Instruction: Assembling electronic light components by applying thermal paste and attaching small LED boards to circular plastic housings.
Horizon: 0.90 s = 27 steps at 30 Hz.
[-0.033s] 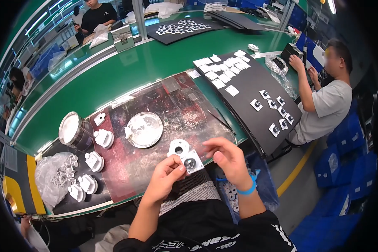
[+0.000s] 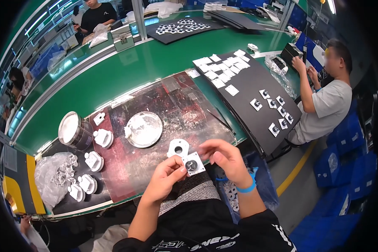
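Observation:
Between its thumb and fingers my left hand (image 2: 169,173) pinches a white square plate with a black round part (image 2: 193,164) at its middle. Just right of that plate hovers my right hand (image 2: 227,160), a blue band at its wrist, fingers apart and holding nothing. A white part with a round hole (image 2: 178,148) rests at the table's near edge, directly behind the held plate. Farther off lies a round dish of white paste (image 2: 144,129).
To the left stand a tub of white material (image 2: 73,131), several white knobbed parts (image 2: 94,161) and a clear bag of small pieces (image 2: 54,176). A black board (image 2: 243,107) carries white plates and assembled parts. At the right sits a co-worker (image 2: 323,92).
The held plate has turned a little and shifted slightly right. My right hand has moved slightly left, closer to it. The co-worker's hands have shifted a little.

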Available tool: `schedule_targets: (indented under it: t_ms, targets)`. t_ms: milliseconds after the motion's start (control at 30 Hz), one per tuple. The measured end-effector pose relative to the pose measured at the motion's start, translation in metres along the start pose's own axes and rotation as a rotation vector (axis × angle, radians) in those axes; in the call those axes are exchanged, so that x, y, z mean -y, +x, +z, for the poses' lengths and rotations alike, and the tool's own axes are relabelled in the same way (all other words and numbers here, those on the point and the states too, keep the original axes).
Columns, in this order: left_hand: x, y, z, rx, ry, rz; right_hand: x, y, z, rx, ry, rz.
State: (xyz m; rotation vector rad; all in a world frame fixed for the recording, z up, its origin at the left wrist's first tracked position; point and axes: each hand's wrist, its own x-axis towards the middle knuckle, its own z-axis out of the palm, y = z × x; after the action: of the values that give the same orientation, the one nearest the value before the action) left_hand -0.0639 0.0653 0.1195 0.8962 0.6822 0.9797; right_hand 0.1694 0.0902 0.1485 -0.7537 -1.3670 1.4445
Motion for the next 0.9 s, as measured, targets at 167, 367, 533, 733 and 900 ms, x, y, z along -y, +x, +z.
schedule_targets:
  t_ms: [167,367,533,733,900]
  targets:
    - [0.003,-0.002,-0.001,0.086,-0.209,-0.084,-0.021,-0.002,0.001,0.226,0.268,0.019]
    - [0.018,-0.003,0.020,0.150,-0.765,-0.142,-0.027,-0.004,0.002,0.089,-0.567,-0.546]
    - [0.031,-0.010,0.039,-0.023,-0.967,-0.141,-0.034,-0.001,0.010,0.038,-0.617,-0.663]
    - [0.043,-0.011,0.051,-0.105,-0.955,-0.139,-0.059,-0.003,0.006,-0.009,-0.369,-0.591]
    - [0.046,-0.010,0.049,-0.050,-0.865,-0.149,-0.065,-0.002,0.012,-0.029,-0.250,-0.622]
